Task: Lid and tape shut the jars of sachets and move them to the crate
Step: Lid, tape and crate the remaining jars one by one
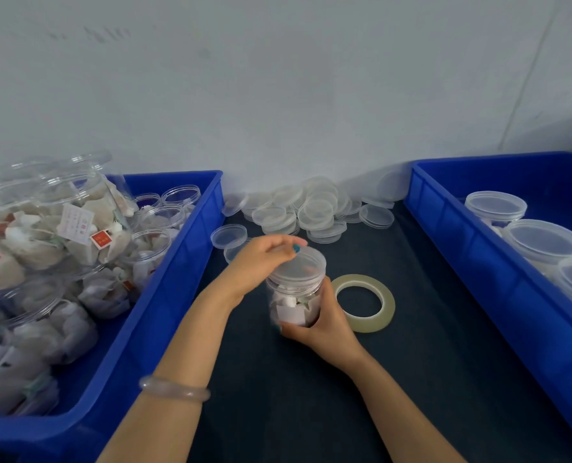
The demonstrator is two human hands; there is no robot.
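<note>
The left hand [258,262] shows a teal nail [296,248]; its wrist wears a translucent bangle [174,389].

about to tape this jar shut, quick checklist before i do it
1. Lid on the jar: ok, it covers the mouth and the left hand grips its rim.
2. Lid turned fully tight: cannot tell.
3. Jar steadied: ok, the right hand is wrapped round its body and it stands upright.
4. Tape roll in reach: ok, it lies flat just right of the jar.
5. Loose tape end found: cannot tell, too small to see.
6. A hand free for the tape: not ok, both are busy with the jar and lid.
</note>
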